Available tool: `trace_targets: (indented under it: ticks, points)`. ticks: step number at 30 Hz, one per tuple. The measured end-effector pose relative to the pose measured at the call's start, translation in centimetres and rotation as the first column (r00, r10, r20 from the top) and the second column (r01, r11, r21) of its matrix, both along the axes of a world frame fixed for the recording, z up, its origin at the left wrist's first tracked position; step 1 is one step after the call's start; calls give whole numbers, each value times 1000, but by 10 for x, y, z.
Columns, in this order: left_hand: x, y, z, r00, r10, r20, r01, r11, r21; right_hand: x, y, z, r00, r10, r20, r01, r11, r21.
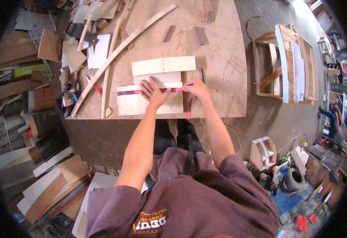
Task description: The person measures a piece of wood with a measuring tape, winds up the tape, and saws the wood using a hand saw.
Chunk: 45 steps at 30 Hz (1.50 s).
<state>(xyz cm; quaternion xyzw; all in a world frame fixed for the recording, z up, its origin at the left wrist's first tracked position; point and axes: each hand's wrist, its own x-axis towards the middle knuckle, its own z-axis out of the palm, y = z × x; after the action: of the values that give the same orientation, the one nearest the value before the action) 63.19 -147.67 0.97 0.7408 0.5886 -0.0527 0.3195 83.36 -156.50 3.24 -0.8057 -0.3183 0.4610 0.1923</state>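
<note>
A dark and pink measuring tape point(130, 93) lies straight across a pale wooden board point(142, 106) near the table's front edge. My left hand point(153, 93) rests on the tape and board, fingers spread. At the board's right end my right hand point(196, 87) pinches the tape, whose loose tail hangs down to the table edge. Just beyond lie a smaller pale wood piece point(169, 77) and another pale board point(163, 65) with a line across its middle. A black pencil-like marker point(202, 74) lies right of the boards, just past my right hand.
The plywood table point(225, 79) carries long wood strips point(122, 59), red-handled pliers point(97, 89) and two small dark pieces point(199, 35). Wood offcuts point(74, 51) crowd the left. A wooden frame point(280, 63) stands on the floor at right; people are at the far right.
</note>
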Motion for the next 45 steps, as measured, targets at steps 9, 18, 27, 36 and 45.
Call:
trace_targets:
  ticks: [9,18,27,36,45]
  points:
    - [2,-3,3,1000,3,-4,-3,1000,-15,-2,2,-7,1000,-21,18,21,1000,22]
    - [11,-2,17,999,-27,45,28,999,-19,-9,7,-43,942,-93,322,76,995,64]
    - [-42,-11,59,828,-133,545,-48,951,306,-60,-43,68,977,-210,40,168,868,466]
    - [-111,7,172,674,-119,729,337,928,-161,-123,-40,157,979,-201,-18,180,830,528]
    - [-133,-33,191,436,322,840,285,836,-469,-225,-27,191,843,-489,-224,518,631,578]
